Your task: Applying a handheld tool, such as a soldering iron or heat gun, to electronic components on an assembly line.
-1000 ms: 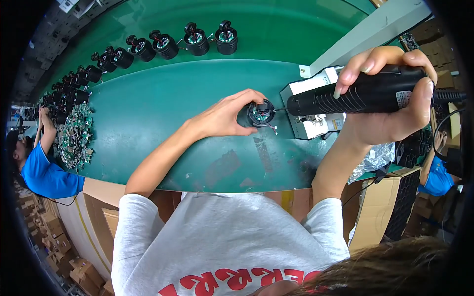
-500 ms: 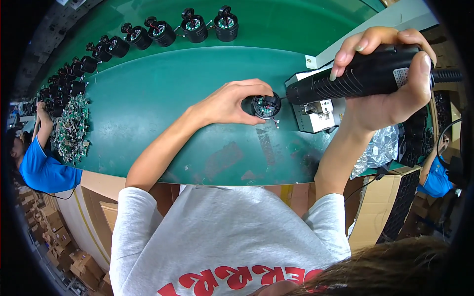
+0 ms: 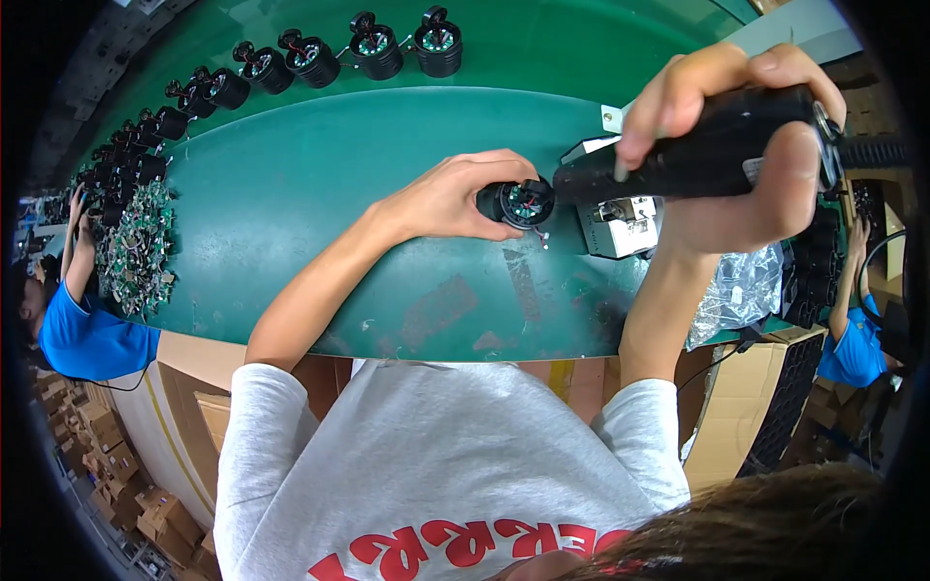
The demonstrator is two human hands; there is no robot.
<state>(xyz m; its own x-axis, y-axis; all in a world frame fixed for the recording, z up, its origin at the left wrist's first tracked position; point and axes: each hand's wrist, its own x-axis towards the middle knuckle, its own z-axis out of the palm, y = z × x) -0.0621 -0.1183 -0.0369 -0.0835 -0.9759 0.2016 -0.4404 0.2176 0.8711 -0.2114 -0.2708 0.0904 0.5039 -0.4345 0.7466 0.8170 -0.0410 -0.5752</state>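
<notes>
My left hand (image 3: pixel 463 197) is wrapped round a black cylindrical housing (image 3: pixel 492 203) on the bench, its open end tilted to the right. Inside it show a small green circuit board and red wires; a thin lead with a white connector (image 3: pixel 544 239) hangs out below. In my right hand (image 3: pixel 741 225) is a black electric screwdriver (image 3: pixel 702 155), held level, its cord running off to the right. The screwdriver's nose is at the housing's open end; whether the bit touches anything inside cannot be made out.
A white-and-black metal box (image 3: pixel 620 237) sits under the screwdriver. Similar black housings (image 3: pixel 438 56) line the far edge. Loose circuit boards (image 3: pixel 136 247) are heaped at left, and a clear plastic bag (image 3: pixel 741 290) lies at right. Co-workers in blue (image 3: pixel 92 334) are at both sides.
The screwdriver and my right hand have shifted left, bringing its nose close against the housing. My left hand keeps its hold, and the housing has turned slightly. Co-workers' arms have moved.
</notes>
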